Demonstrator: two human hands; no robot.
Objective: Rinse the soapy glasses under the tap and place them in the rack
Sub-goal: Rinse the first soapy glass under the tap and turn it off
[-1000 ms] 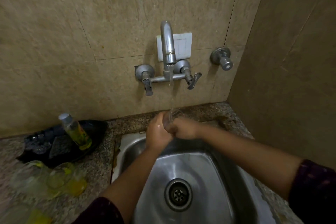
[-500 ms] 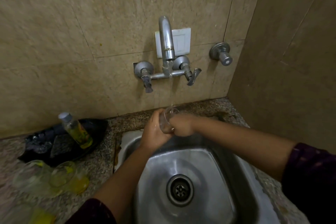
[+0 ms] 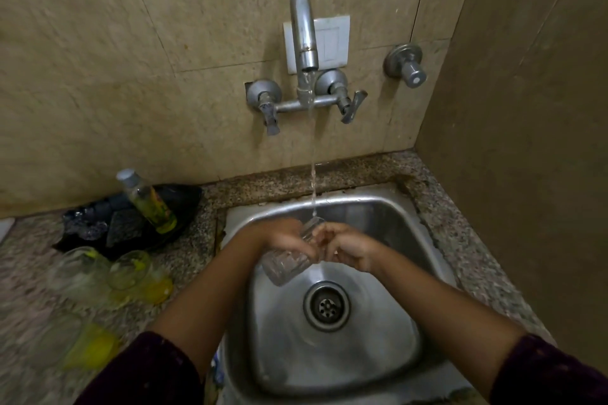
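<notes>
**Glass tipped over and lowered into the basin, rinse going on**

Half a second ago the glass [image 3: 288, 261] stood almost upright, mouth up, held high by the far edge of the sink [image 3: 408, 207]. Now both hands have come down and nearer, over the bowl of the sink, and the glass lies tilted. Its base points down, left and near, and its mouth points up, right and far, where the thin stream of water [image 3: 313, 171] from the tap [image 3: 304, 29] meets it.

The left hand [image 3: 281, 237] lies over the upper side of the glass with its fingers curled round it. The right hand [image 3: 345, 250] is at the mouth end, its fingers bent in against the rim. The picture is too blurred there to say whether they rub the rim or only steady it. Both hands are on the one glass.

The tilt reads as a move to let water run along the inside and pour out toward the drain [image 3: 326, 305], so this glass is likely midway through its rinse, not finished. Whether any soap is left on it cannot be told.

Much of the task remains. Several soapy glasses [image 3: 130, 270] with yellow suds lie on the counter [image 3: 460, 240] to the left, near a bottle [image 3: 148, 202] leaning on a black tray [image 3: 184, 204]. No rack is in view, so where this glass will be set down cannot be told.
</notes>
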